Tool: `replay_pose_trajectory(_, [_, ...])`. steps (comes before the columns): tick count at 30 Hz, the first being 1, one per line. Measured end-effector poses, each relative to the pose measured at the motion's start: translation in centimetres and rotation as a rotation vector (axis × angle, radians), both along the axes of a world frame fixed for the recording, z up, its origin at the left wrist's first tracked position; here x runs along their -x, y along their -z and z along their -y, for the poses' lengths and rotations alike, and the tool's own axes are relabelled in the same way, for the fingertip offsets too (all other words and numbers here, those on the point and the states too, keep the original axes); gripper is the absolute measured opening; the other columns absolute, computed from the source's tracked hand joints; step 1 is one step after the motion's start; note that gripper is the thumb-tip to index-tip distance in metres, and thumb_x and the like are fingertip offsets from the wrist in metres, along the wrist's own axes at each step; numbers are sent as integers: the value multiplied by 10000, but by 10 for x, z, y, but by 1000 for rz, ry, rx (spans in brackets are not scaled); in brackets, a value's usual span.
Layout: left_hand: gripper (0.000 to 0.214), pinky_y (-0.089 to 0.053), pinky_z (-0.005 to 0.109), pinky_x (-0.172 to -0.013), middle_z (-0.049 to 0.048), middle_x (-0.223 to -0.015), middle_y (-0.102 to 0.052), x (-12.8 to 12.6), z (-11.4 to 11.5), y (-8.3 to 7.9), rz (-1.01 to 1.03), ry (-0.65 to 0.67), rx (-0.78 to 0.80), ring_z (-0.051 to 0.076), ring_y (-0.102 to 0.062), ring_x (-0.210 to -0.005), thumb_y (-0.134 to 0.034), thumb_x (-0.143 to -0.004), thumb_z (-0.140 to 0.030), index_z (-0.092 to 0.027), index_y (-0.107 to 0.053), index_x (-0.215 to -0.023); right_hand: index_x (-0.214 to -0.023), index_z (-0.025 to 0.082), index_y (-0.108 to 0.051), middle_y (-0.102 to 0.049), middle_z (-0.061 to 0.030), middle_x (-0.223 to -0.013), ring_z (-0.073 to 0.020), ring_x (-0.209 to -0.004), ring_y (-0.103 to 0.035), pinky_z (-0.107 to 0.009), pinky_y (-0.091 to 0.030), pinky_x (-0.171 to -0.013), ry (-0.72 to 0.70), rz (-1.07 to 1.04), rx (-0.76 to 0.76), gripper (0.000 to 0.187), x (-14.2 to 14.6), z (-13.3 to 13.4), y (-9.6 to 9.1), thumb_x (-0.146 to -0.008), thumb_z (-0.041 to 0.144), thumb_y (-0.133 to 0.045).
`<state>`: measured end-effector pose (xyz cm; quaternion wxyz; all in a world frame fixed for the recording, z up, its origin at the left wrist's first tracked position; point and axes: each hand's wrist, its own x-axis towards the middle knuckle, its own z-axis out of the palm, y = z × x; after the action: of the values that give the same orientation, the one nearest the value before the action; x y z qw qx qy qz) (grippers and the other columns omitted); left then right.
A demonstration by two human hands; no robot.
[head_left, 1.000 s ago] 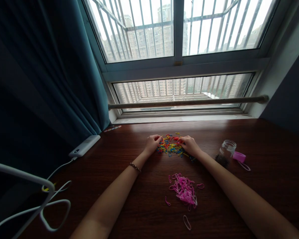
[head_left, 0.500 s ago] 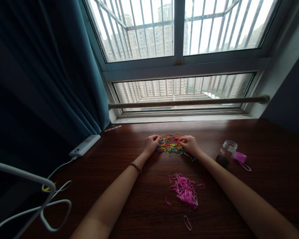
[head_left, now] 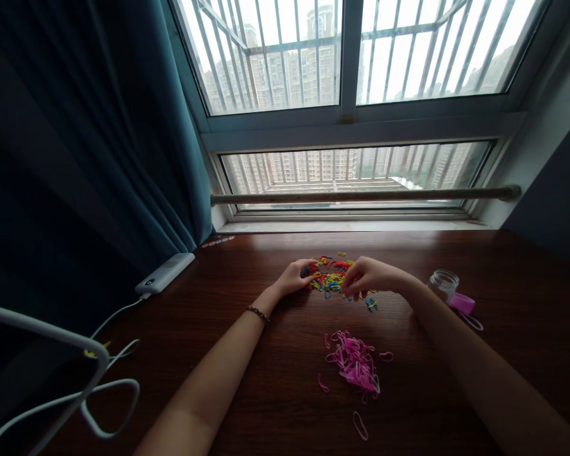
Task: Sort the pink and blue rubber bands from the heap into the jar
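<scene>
A heap of small mixed-colour rubber bands (head_left: 330, 278), red, yellow and blue, lies on the dark wooden table (head_left: 247, 380). My left hand (head_left: 294, 276) rests at the heap's left edge, fingers curled onto the bands. My right hand (head_left: 368, 277) is raised slightly over the heap's right side, fingertips pinched together; what they hold is too small to make out. Nearer to me lies a separate pile of pink rubber bands (head_left: 354, 364), with a few loose pink ones around it.
A small open glass jar (head_left: 443, 285) stands at the right with its pink lid (head_left: 462, 303) beside it. A white power bank (head_left: 164, 273) with a cable lies at the left by the teal curtain (head_left: 123, 139). A white hanger (head_left: 52, 380) is at lower left.
My right hand has lifted off the table and drawn back over the heap's right side with fingertips pinched. My left hand stays at the heap's left edge. The view shifted slightly.
</scene>
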<state>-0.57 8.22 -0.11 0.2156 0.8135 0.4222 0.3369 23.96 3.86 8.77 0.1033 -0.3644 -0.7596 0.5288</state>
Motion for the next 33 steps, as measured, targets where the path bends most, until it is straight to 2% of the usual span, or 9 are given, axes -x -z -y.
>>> replay_pose_trajectory(4, [439, -411, 317, -904, 88, -1083, -594, 7, -3, -1, -60, -67, -40, 196, -543, -994, -621, -670, -226, -154, -557, -1098, -734, 114, -686, -643, -28, -588, -125, -508, -602, -199, -472, -475, -334, 248, 277, 224, 9, 26, -3, -547, 237, -684])
replay_pose_trajectory(8, [268, -439, 293, -843, 64, -961, -638, 10, -8, 0, -107, -205, -73, 176, -575, -895, -510, -738, -202, -155, -607, -984, -770, 114, -681, -625, -16, -553, -128, -473, -596, -198, -470, -441, -322, 316, 288, 236, 11, 27, 7, -569, 235, -657])
replay_pose_trajectory(13, [233, -439, 281, -780, 69, -860, -653, 12, -11, 1, -203, -425, -159, 182, -584, -815, -428, -743, -136, -159, -636, -844, -803, 136, -655, -658, -39, -684, -120, -516, -609, -176, -442, -435, -106, 209, 71, 203, 6, 4, 14, -672, 271, -576])
replay_pose_trajectory(16, [240, -435, 279, -738, 76, -816, -651, 15, -9, 0, -251, -608, -180, 188, -587, -777, -409, -725, -109, -164, -633, -792, -727, 127, -631, -657, -91, -688, -162, -570, -623, -225, -456, -488, 218, 306, -144, 189, 3, -11, 27, -728, 285, -528])
replay_pose_trajectory(19, [228, -432, 276, -669, 75, -726, -648, 15, -6, -2, -294, -732, -132, 195, -595, -710, -406, -726, -128, -179, -628, -729, -794, 120, -611, -650, -169, -799, -260, -725, -632, -316, -462, -588, 566, 590, -467, 246, -2, -23, 43, -704, 347, -579])
replay_pose_trajectory(22, [212, -432, 247, -599, 50, -654, -639, 10, -4, -2, -242, -579, -52, 167, -592, -620, -419, -708, -136, -182, -624, -736, -924, 109, -564, -620, -214, -917, -313, -838, -606, -362, -452, -648, 633, 742, -575, 441, -6, -29, 55, -659, 457, -613])
replay_pose_trajectory(26, [304, -442, 209, -501, 16, -648, -638, -2, -3, 3, 48, -210, 149, 96, -547, -457, -361, -670, -82, -152, -590, -857, -894, 122, -578, -619, -188, -921, -289, -845, -601, -345, -454, -670, 565, 678, -612, 371, -2, -30, 65, -701, 438, -574])
replay_pose_trajectory(29, [367, -489, 231, -549, 55, -772, -654, -9, -3, 6, 291, -11, 289, 103, -596, -538, -348, -645, -62, -118, -548, -948, -984, 147, -571, -632, -130, -919, -211, -770, -621, -293, -474, -652, 562, 392, -537, 301, 5, -32, 70, -747, 330, -537])
replay_pose_trajectory(33, [389, -504, 319, -741, 103, -939, -638, -13, -4, 5, 467, 121, 364, 162, -626, -799, -368, -656, -73, -102, -521, -1012, -1129, 135, -490, -620, -102, -1000, -138, -709, -636, -241, -509, -615, 571, -119, -196, 351, 10, -36, 73, -788, 212, -458])
